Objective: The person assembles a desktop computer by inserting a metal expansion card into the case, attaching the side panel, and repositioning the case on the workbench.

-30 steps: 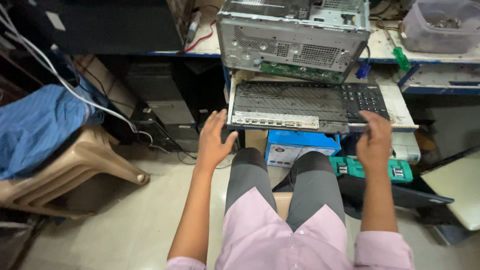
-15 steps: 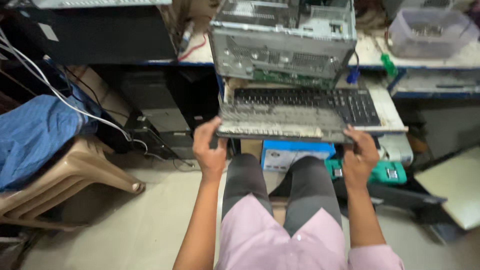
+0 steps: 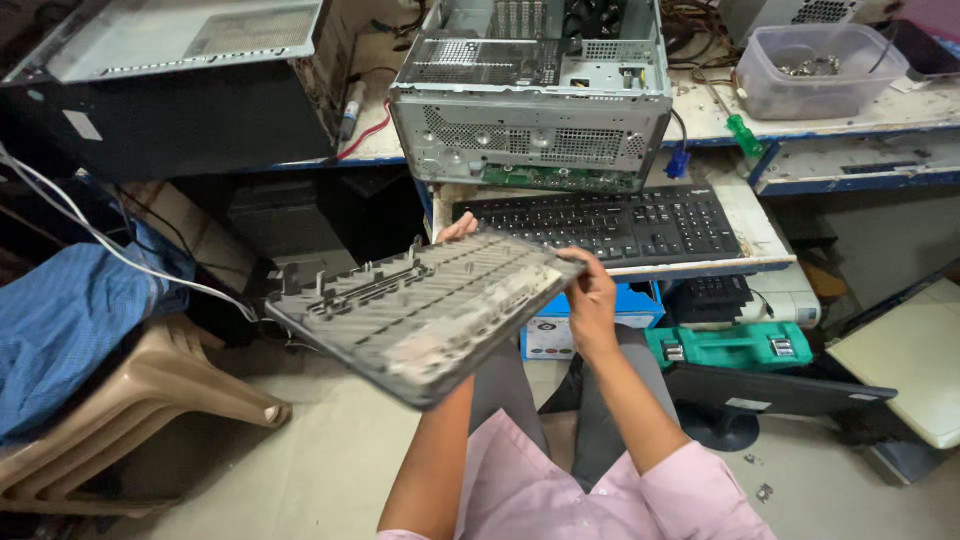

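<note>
A dusty grey panel (image 3: pixel 420 315), earlier lying flat over the keyboard (image 3: pixel 610 222) on the pull-out shelf (image 3: pixel 745 215), is now lifted clear and tilted leftward above the lap. It is gripped at its right edge by the right hand (image 3: pixel 592 300); the left hand (image 3: pixel 458 229) is mostly hidden behind it, fingers closed on its far edge.

open grey computer case (image 3: pixel 530 95) on bench, black keyboard (image 3: pixel 610 222) on pull-out tray below, clear plastic tub (image 3: pixel 815 68) right, green case (image 3: pixel 735 346) on floor, beige plastic chair (image 3: pixel 130 400) with blue cloth (image 3: pixel 60 320) left
</note>
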